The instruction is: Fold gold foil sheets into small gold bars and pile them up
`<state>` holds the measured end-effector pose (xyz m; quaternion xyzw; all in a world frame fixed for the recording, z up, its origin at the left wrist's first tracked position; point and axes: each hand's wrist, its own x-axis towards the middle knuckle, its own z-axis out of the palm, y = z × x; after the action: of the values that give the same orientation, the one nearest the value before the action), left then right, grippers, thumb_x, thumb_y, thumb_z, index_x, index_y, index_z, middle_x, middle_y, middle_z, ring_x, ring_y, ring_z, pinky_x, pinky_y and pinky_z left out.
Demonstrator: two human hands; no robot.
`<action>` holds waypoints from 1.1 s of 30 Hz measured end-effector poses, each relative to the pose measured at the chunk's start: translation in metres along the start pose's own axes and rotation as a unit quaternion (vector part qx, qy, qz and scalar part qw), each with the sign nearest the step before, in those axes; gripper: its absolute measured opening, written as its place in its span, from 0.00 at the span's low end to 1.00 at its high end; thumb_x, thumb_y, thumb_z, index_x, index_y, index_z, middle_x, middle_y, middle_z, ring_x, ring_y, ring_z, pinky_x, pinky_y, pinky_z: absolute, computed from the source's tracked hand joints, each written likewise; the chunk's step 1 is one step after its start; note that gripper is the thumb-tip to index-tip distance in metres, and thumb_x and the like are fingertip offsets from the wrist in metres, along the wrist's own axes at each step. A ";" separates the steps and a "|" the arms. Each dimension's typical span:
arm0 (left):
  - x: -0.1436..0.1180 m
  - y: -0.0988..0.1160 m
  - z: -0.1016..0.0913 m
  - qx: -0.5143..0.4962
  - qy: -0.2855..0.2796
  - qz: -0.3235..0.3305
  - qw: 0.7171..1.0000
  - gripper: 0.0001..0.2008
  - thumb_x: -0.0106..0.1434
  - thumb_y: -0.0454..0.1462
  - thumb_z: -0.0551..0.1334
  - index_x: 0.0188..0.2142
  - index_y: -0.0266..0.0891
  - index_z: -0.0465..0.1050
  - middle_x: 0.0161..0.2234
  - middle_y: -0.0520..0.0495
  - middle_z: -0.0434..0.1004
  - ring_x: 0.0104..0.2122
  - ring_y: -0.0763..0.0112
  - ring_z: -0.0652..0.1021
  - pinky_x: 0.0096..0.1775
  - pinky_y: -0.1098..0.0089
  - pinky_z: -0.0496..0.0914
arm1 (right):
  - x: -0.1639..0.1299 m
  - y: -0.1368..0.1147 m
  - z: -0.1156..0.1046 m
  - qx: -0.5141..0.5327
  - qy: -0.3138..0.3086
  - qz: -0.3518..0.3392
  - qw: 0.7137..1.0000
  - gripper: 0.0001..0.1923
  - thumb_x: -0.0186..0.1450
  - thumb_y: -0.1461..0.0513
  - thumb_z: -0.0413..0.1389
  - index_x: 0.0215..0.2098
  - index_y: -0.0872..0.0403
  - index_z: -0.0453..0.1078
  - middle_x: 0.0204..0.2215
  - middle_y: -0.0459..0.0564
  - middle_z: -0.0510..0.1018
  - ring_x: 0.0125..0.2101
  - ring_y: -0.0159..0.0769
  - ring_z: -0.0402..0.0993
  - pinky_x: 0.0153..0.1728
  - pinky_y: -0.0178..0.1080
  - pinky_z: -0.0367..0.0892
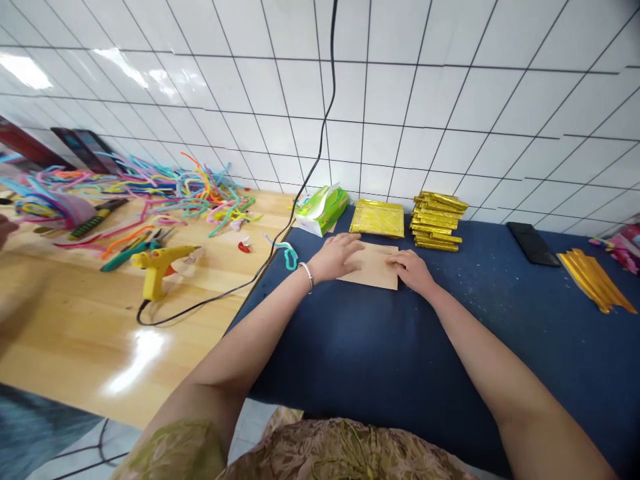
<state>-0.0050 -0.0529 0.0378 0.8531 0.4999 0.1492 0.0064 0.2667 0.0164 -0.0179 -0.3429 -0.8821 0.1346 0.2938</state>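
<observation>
Brown paper [375,270] lies near the center of the frame in the head view, flat on our dark blue work surface [360,347]. Just above it we see a flat gold packet [377,219], with a stack of gold bundles [439,221] to its right and a green tissue pack [320,212] to its left. Toward the right edge lie a flat black object [533,243] and gold strips [595,280]. A black cord [325,120] drops from the top center and curves to a yellow glue gun [157,270] at left, below tangled colored stems [195,183]. At the far left edge, another person's hand [6,230] is blurred.

Our left hand [337,259], reaching in from the lower left, is open, palm down, fingers spread over the paper's left side. Our right hand [414,270], reaching from the lower right, has its fingertips at the right edge; we cannot tell whether they pinch it.
</observation>
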 end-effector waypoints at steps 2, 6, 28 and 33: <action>-0.008 0.008 0.014 -0.001 -0.044 0.022 0.999 0.28 0.63 0.52 0.55 0.59 0.47 0.59 0.64 0.44 0.53 0.62 0.56 0.57 0.58 0.54 0.54 | 0.000 0.000 0.000 -0.004 0.001 -0.002 1.000 0.17 0.60 0.69 0.50 0.41 0.49 0.76 0.41 0.47 0.79 0.42 0.38 0.71 0.46 0.43 0.65; -0.020 0.015 0.036 0.012 -0.048 -0.006 0.999 0.25 0.68 0.50 0.45 0.62 0.49 0.55 0.64 0.46 0.53 0.63 0.58 0.55 0.59 0.54 0.50 | -0.001 -0.001 0.001 -0.013 0.003 -0.004 1.000 0.16 0.61 0.67 0.50 0.41 0.48 0.76 0.42 0.46 0.79 0.43 0.38 0.71 0.46 0.44 0.64; -0.022 0.011 0.038 0.006 -0.044 0.002 0.999 0.30 0.64 0.56 0.47 0.62 0.50 0.56 0.64 0.45 0.54 0.62 0.56 0.56 0.58 0.55 0.52 | 0.043 -0.009 0.004 -0.049 -0.029 0.037 0.998 0.16 0.62 0.67 0.50 0.43 0.51 0.75 0.43 0.46 0.79 0.45 0.37 0.72 0.49 0.40 0.65; -0.023 0.011 0.037 0.001 -0.045 0.007 0.999 0.30 0.65 0.56 0.47 0.62 0.50 0.55 0.64 0.46 0.53 0.63 0.57 0.55 0.59 0.55 0.52 | 0.080 -0.004 0.017 -0.045 -0.064 0.083 0.993 0.17 0.62 0.67 0.50 0.45 0.51 0.75 0.45 0.45 0.78 0.47 0.36 0.73 0.50 0.39 0.65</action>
<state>0.0034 -0.0733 -0.0013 0.8625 0.4932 0.1100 0.0267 0.2063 0.0676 0.0046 -0.4183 -0.8729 0.1401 0.2085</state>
